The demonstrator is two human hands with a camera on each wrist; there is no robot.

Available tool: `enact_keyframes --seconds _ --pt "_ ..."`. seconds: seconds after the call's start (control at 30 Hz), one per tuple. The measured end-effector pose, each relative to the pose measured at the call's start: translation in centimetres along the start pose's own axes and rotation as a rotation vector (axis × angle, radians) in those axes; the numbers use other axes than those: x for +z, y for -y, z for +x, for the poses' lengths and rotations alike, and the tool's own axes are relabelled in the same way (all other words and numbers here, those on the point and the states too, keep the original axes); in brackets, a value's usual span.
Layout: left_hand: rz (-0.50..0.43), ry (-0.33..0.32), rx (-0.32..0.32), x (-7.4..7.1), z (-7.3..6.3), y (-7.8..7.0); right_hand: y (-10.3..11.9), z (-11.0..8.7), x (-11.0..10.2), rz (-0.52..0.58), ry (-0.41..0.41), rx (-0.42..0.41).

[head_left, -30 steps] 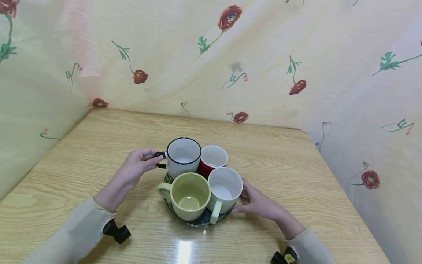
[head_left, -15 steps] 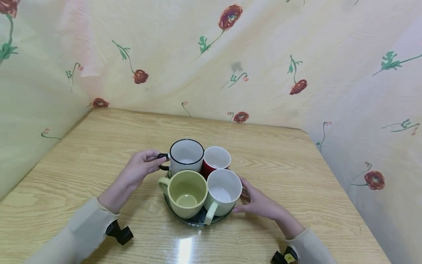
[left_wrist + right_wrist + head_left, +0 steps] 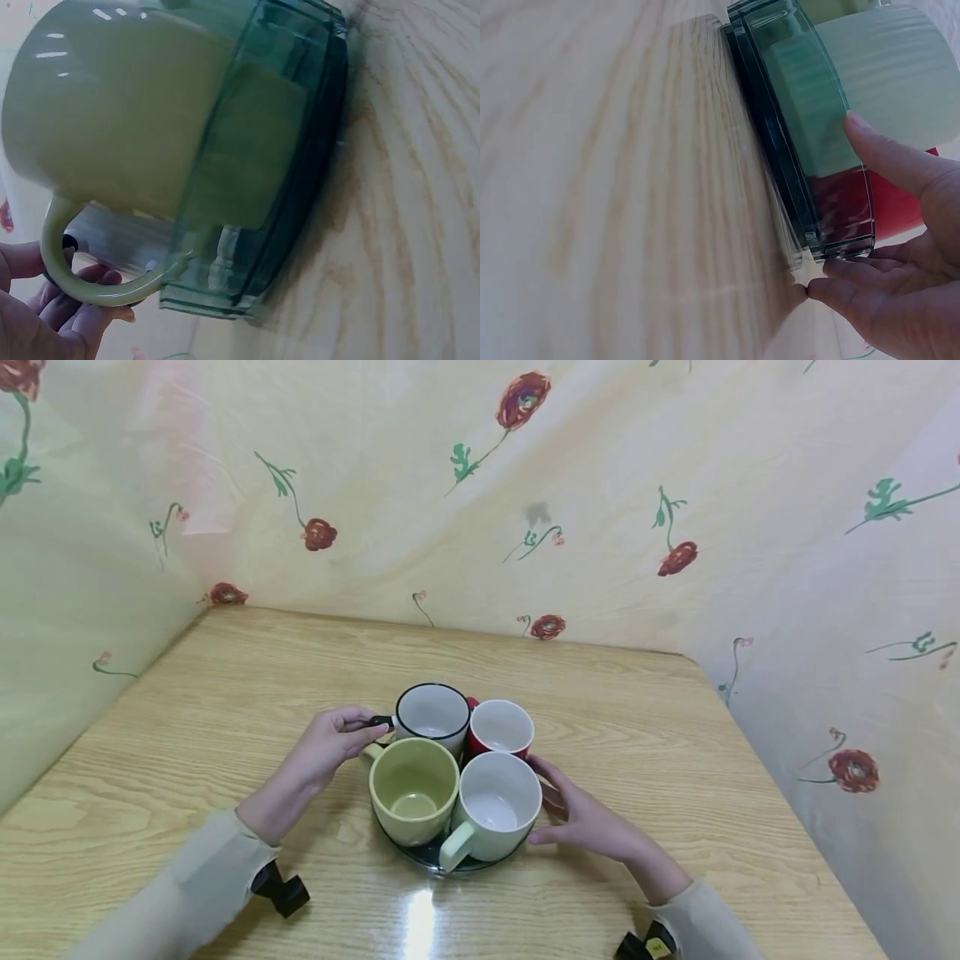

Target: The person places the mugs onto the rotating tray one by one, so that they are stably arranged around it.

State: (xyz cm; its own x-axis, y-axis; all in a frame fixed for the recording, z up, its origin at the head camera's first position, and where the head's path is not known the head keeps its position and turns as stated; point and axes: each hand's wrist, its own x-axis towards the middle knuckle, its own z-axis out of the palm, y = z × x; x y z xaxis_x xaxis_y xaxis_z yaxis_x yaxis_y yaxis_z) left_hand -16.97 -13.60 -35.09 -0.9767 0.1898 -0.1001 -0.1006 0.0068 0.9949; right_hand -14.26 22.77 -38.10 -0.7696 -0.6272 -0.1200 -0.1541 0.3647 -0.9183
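A round, clear green-tinted glass dish (image 3: 438,853) holds several mugs standing upright. My left hand (image 3: 335,743) pinches the black handle of the white mug with a black rim (image 3: 432,714), at the back left. In the left wrist view, the fingers (image 3: 86,315) show behind the handle of the yellow mug (image 3: 112,112). The yellow mug stands front left; a pale green mug (image 3: 495,806) is front right. Behind that is a red mug (image 3: 501,727) with a white inside. My right hand (image 3: 900,277) cups the dish's right side, its thumb touching the glass wall.
The wooden table (image 3: 187,735) extends around the dish. A floral cloth (image 3: 420,527) hangs behind and along both sides. Black wrist devices (image 3: 281,889) sit at both sleeves.
The dish and its mugs have turned clockwise: the back mugs moved right, the front ones left. My left hand moved right with the black-rimmed mug's handle. The right hand stayed nearly still.
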Motion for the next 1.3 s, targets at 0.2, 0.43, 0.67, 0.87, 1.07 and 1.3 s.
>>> enact_keyframes --seconds 0.2,0.43,0.67,0.87,1.07,1.3 --pt "0.025 -0.005 -0.039 -0.1 0.1 0.2 -0.1 0.0 0.2 0.019 0.008 -0.007" --pt "-0.02 0.046 -0.072 -0.3 0.1 0.0 -0.2 0.1 0.1 0.007 0.012 -0.021" --pt "-0.092 0.13 -0.066 -0.7 0.4 0.2 -0.3 -0.1 0.1 0.007 0.008 -0.02" --pt "-0.093 0.155 -0.08 -0.7 0.5 0.1 -0.1 -0.1 0.3 0.025 0.002 -0.025" --pt "-0.124 0.159 -0.112 -0.9 0.8 0.0 -0.2 0.0 0.3 0.022 -0.007 -0.021" --pt "0.011 0.175 -0.03 -1.6 0.8 0.2 -0.5 0.3 0.2 -0.009 0.01 -0.045"
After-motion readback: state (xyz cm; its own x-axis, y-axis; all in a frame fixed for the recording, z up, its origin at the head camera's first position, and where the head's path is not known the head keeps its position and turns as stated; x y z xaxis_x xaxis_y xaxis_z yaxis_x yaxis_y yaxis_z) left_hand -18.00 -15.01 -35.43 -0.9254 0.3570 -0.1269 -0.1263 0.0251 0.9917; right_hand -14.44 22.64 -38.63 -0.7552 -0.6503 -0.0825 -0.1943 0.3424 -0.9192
